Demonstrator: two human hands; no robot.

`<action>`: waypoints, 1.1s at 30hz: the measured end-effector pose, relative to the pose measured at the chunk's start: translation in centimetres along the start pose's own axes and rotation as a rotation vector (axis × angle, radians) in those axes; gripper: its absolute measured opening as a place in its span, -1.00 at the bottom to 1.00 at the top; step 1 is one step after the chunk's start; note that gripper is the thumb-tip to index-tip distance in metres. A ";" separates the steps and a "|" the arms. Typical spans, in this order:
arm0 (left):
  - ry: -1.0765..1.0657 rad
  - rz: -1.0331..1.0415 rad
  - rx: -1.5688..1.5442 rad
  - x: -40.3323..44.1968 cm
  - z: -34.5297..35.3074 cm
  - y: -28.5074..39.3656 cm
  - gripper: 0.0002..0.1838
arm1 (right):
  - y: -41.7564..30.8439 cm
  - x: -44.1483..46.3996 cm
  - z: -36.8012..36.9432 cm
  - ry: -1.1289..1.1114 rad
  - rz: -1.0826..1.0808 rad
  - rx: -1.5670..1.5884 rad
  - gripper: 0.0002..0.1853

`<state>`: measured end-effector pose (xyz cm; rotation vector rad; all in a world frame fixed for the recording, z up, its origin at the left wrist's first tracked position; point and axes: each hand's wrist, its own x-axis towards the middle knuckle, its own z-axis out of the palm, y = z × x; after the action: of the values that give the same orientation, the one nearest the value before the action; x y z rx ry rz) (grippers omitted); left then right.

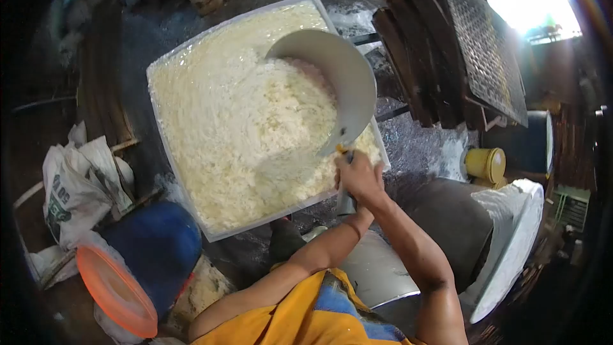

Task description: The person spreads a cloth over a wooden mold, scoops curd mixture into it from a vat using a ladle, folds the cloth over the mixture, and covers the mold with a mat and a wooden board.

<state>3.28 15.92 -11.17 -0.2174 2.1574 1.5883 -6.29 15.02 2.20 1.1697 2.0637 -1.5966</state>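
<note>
A wide square tray [171, 165] with a white rim holds a pale, lumpy, curd-like mass [236, 128], wet and shiny towards its far edge. Over its right side tilts a big metal dipper [354, 83], its mouth turned down to the left, against or just above the mass. My right hand [361, 176] is closed round the dipper's handle [346, 203], close to the bowl. My left forearm reaches in from the lower left and passes behind my right wrist. That hand is mostly hidden there, so its grip does not show.
On the lower left lie a blue barrel [153, 236], an orange-rimmed basin [118, 287] and white sacks [80, 182]. To the right are stacked dark boards [415, 51], a woven rack [479, 45], a yellow bucket [486, 165] and a large drum [447, 217]. A metal vessel [377, 265] stands close to my body.
</note>
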 end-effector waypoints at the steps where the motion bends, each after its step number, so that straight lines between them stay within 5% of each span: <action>1: 0.020 0.028 0.132 0.4 0.6 -1.1 -0.34 | 0.3 0.0 -1.0 0.134 -0.096 -0.063 -0.80; 7: -0.096 -0.239 -0.584 1.8 3.2 -0.9 -0.28 | 0.8 -6.9 -10.2 0.690 -0.527 0.088 -0.82; 9: 0.024 -0.261 -0.943 2.0 3.9 -0.7 -0.29 | 0.4 -13.1 -13.3 0.637 -0.483 0.526 -0.84; 11: 0.038 -0.554 -0.942 1.5 2.3 1.5 -0.34 | 4.7 -19.8 -16.3 0.601 -0.552 0.903 -0.84; 13: 0.030 -0.490 -0.970 1.3 5.9 -0.3 -0.35 | 12.7 -26.0 -21.1 0.759 -0.413 1.069 -0.77; 17: -0.344 -0.259 -0.464 -5.3 11.0 -1.2 -0.35 | 31.7 -38.3 -25.7 0.993 -0.311 0.987 -0.76; 21: -0.884 -0.094 0.073 -18.5 14.7 -6.3 -0.47 | 50.1 -49.7 -21.4 1.208 0.109 1.513 -0.83; 26: -1.262 0.118 0.507 -37.5 17.3 -13.7 -0.50 | 77.4 -45.1 -9.2 1.492 0.243 2.099 -0.89; 28: -1.346 0.321 0.512 -43.8 16.8 -14.3 -0.50 | 80.6 -40.9 -5.7 1.534 0.647 2.401 -0.93; 30: -1.337 0.421 0.560 -46.1 17.9 -14.9 -0.49 | 80.2 -37.0 -3.0 1.432 0.677 2.701 -0.91; 32: -1.205 0.632 0.741 -47.3 18.1 -14.5 -0.48 | 85.0 -26.5 6.5 1.292 0.400 3.021 -0.89; 33: -1.136 0.739 0.827 -48.2 18.2 -13.9 -0.47 | 80.1 -31.5 0.1 1.295 0.594 3.087 -0.88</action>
<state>56.12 21.88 -6.17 1.4753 1.7076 0.5787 72.46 6.49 -31.55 -0.9608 1.4318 0.9321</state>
